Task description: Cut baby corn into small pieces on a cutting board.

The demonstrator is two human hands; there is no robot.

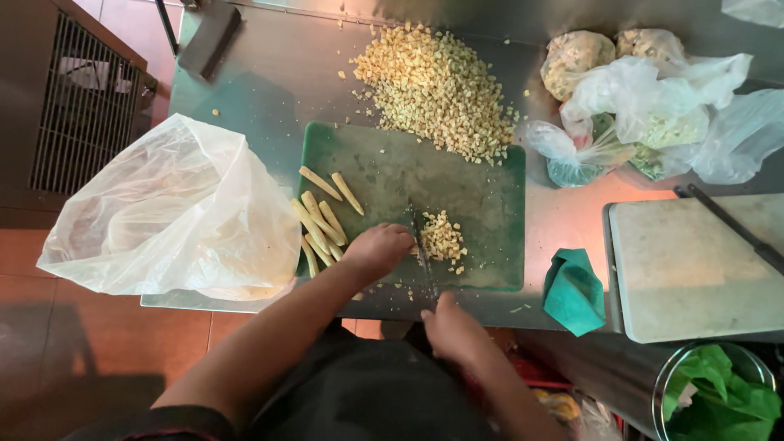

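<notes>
Two hands show: the left hand (377, 250) lies flat with fingers curled, the right hand (452, 328) closes on one knife (422, 249), whose blade runs just right of the left fingertips. One green board (490, 196) lies under those fingers. Left of them lie about seven whole baby corns (320, 220); the exact count is unclear where they overlap. Two heaps of cut pieces: a small heap (443, 237) just right of the fingertips, a big heap (437, 86) well beyond them. One large clear bag (175, 216), one teal cloth (574, 290), one white board (694, 269).
</notes>
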